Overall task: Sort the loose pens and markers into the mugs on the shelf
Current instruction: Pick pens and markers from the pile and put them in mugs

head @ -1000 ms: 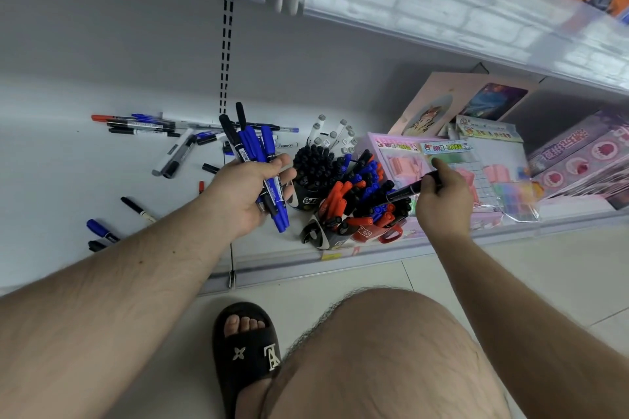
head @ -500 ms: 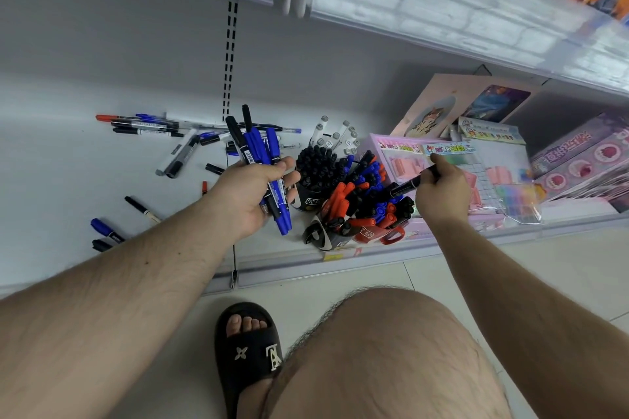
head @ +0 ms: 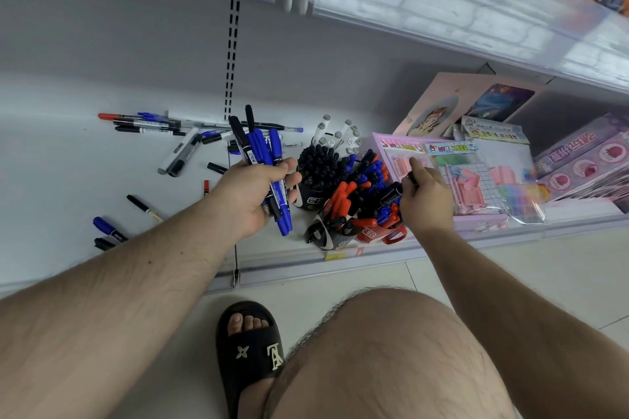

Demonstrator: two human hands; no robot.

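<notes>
Mugs crowd the front of the shelf (head: 68, 163): we see a black mug (head: 311, 199) packed with black-capped markers, a red mug (head: 374, 233) full of red, blue and black ones, and another dark mug (head: 323, 235) tipped toward us. Our left hand (head: 253, 194) has its fingers wrapped around a bundle of blue and black markers (head: 263, 160) just left of the black mug. Our right hand (head: 425, 197) pinches a single black marker (head: 391, 194) over the red mug. Loose pens (head: 153, 124) lie scattered further left on the shelf.
</notes>
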